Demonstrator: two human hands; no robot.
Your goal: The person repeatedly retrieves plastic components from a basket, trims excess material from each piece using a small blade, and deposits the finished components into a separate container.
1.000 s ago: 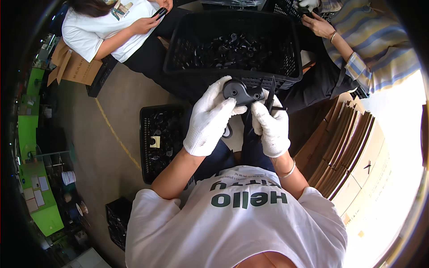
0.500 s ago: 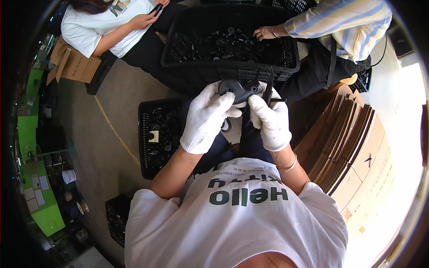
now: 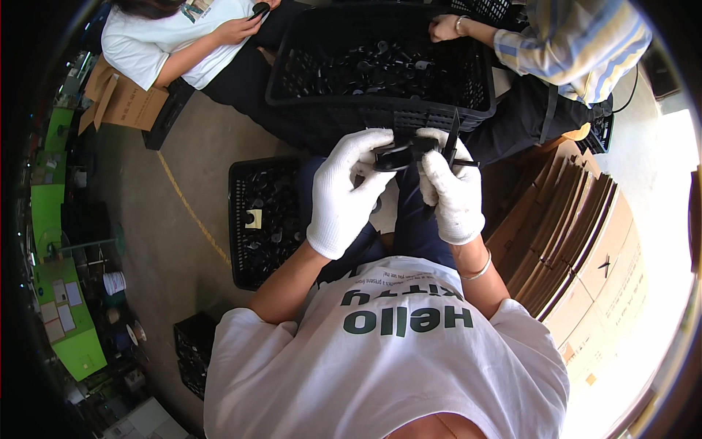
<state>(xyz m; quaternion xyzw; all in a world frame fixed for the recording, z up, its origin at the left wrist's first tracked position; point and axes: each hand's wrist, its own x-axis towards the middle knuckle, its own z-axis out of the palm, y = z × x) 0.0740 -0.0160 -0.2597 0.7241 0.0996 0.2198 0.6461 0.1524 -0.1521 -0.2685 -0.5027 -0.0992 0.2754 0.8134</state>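
Note:
My left hand, in a white knit glove, is closed on the left end of a black moulded plastic part. The part is turned edge-on between my two hands. Also gloved, my right hand pinches the part's right end. A dark, narrow pointed blade sticks up from the right hand's fingers, and a short dark bar juts out to the right beside it. How the blade is held is partly hidden by the glove.
Ahead stands a large black crate of black parts; a smaller black basket of similar parts is at left. Two people sit beyond, one reaching to the crate's rim. Flattened cardboard boxes lean at right. An open carton stands far left.
The black part has turned from face-up to edge-on, and my left hand has shifted its grip. The hand of the person at right has moved up from the parts to the crate's rim.

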